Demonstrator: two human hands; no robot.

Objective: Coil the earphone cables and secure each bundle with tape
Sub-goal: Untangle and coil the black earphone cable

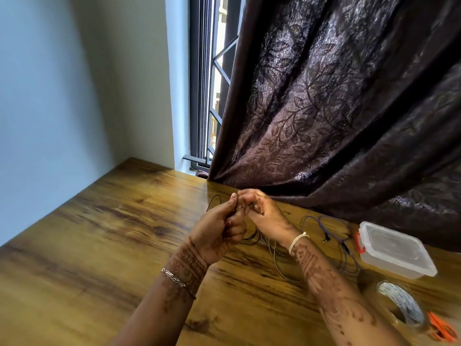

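My left hand (219, 228) and my right hand (262, 216) meet above the wooden table (99, 245), both closed on a thin black earphone cable (250, 237). A loop of it sticks out to the left of my fingers and more hangs below them. A thin grey cable (277, 260) trails on the table under my right wrist. A purple earphone cable (331, 228) lies loose to the right, its plug near the box. A roll of clear tape (399, 305) lies at the lower right.
A clear plastic box (396, 250) with a red latch sits at the right. Orange-handled scissors (441, 329) lie beside the tape. A dark patterned curtain (336, 108) hangs over the table's far edge, by a window and a pale wall on the left.
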